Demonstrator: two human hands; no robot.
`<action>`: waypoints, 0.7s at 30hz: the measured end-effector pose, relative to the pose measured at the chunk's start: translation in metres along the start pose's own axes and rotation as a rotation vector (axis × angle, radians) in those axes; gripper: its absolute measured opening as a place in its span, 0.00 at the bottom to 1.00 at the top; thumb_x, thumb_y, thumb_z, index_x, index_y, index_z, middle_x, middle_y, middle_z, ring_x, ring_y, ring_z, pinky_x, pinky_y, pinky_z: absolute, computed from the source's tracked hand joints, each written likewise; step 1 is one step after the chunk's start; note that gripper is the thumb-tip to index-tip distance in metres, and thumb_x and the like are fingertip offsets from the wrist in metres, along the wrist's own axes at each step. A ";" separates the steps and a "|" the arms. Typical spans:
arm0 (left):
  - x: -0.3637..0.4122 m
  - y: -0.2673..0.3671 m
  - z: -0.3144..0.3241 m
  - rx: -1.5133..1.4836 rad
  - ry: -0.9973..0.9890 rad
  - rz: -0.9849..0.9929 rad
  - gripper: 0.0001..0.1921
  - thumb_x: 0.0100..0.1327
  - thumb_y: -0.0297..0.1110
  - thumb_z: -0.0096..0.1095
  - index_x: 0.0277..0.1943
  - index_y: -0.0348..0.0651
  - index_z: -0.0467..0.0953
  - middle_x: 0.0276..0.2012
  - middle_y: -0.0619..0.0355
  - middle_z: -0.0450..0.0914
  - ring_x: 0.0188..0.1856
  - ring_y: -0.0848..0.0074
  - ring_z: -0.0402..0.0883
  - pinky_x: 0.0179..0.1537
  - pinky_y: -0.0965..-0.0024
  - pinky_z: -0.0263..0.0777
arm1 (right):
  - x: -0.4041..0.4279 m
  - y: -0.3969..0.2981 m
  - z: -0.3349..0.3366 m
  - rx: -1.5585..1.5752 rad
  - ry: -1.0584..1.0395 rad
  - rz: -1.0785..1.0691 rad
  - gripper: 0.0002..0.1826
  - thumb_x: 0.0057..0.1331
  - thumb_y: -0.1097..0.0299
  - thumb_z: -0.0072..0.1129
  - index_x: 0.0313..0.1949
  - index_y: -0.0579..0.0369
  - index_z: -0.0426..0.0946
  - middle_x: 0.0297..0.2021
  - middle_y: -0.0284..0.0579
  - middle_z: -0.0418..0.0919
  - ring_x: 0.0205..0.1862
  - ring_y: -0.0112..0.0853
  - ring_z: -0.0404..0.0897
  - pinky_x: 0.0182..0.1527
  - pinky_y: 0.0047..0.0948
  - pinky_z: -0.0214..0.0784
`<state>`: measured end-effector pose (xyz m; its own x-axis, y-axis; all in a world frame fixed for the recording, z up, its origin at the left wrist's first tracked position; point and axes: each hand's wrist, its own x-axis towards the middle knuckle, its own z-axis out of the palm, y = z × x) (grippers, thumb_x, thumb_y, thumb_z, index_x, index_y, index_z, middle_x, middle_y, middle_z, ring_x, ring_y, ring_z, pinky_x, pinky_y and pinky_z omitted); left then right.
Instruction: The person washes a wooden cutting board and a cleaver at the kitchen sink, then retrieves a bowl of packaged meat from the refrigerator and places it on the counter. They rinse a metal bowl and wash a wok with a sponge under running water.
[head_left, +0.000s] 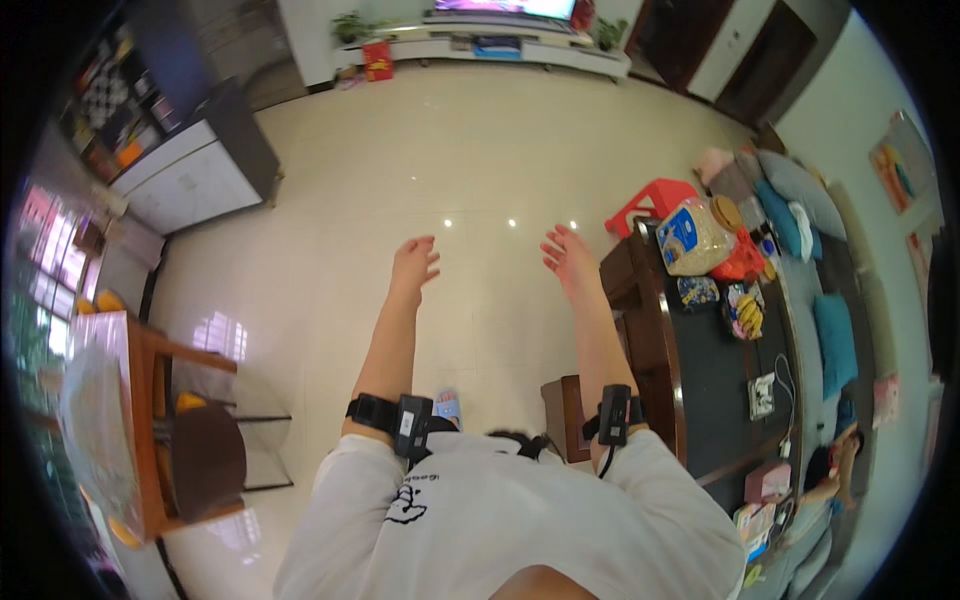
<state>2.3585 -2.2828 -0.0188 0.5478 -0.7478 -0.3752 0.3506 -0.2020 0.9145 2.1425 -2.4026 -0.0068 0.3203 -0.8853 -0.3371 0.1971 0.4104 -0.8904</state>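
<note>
Both arms reach forward over the pale tiled floor (337, 195). My left hand (414, 264) holds nothing, its fingers apart and slightly curled towards the middle. Level with it, my right hand (568, 259) is also bare, with spread fingers pointing inward. The dark wooden coffee table (709, 405) lies to the right of my right forearm. On its far end stands a large clear plastic jar (694, 238) of pale grains with a brown lid. A red plastic bag (739, 257) and a bunch of bananas (748, 315) sit close to the jar.
A red plastic stool (652, 204) stands beyond the coffee table, and a brown wooden stool (562, 416) beside it. Rightward, a person (832, 465) is on the grey sofa (806, 322). Leftward are a wooden table (139, 420), a chair (208, 463) and a cabinet (191, 176). A TV stand (420, 49) stands ahead.
</note>
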 end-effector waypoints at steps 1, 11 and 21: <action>0.030 0.013 0.017 0.019 -0.016 0.007 0.18 0.60 0.33 0.45 0.51 0.35 0.66 0.52 0.52 0.66 0.52 0.64 0.70 0.46 0.63 0.70 | 0.023 -0.011 -0.003 0.004 -0.019 -0.034 0.21 0.61 0.68 0.44 0.54 0.58 0.61 0.48 0.43 0.68 0.44 0.31 0.72 0.43 0.29 0.65; 0.320 0.076 0.236 0.100 -0.410 -0.060 0.18 0.59 0.35 0.50 0.51 0.36 0.66 0.49 0.53 0.68 0.51 0.64 0.71 0.45 0.62 0.71 | 0.301 -0.108 -0.074 0.140 0.171 -0.073 0.16 0.61 0.68 0.42 0.48 0.57 0.67 0.42 0.40 0.73 0.41 0.29 0.72 0.42 0.28 0.64; 0.578 0.167 0.449 0.070 -0.413 -0.020 0.16 0.59 0.36 0.48 0.48 0.37 0.68 0.50 0.55 0.69 0.49 0.67 0.72 0.44 0.66 0.71 | 0.592 -0.265 -0.124 0.057 0.206 -0.147 0.13 0.61 0.70 0.42 0.43 0.58 0.70 0.39 0.40 0.75 0.37 0.27 0.74 0.38 0.25 0.66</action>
<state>2.3928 -3.0322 -0.0148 0.1857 -0.9311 -0.3141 0.2977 -0.2513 0.9210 2.1655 -3.0628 -0.0085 0.0902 -0.9597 -0.2661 0.2817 0.2808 -0.9175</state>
